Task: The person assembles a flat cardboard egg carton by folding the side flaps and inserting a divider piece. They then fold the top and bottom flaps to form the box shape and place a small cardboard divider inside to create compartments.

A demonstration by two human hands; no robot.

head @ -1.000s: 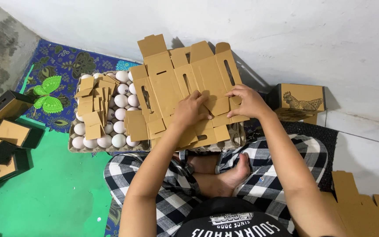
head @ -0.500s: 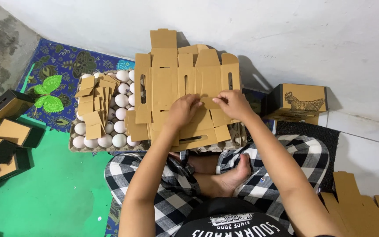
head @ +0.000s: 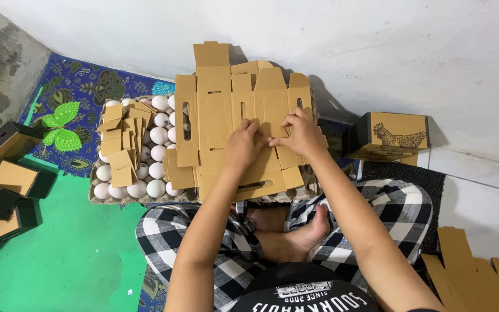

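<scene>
A flat brown cardboard box blank [head: 226, 110] with slots and flaps stands nearly upright in front of me, over a tray of white eggs [head: 145, 173]. My left hand [head: 244, 144] grips its middle fold, fingers pressed on the panel. My right hand [head: 301, 133] pinches the same blank just to the right, fingertips almost touching the left hand's. Small folded cardboard pieces [head: 122, 138] lie on top of the eggs at the left.
A folded brown box with a chicken picture [head: 397, 136] stands at the right by the white wall. Several folded boxes [head: 7, 173] lie at the left on a green mat. More flat cardboard [head: 480, 277] lies at the lower right. My crossed legs sit below.
The cardboard blank has turned from tilted to square and upright, and shifted left. Both hands have moved closer together on its middle.
</scene>
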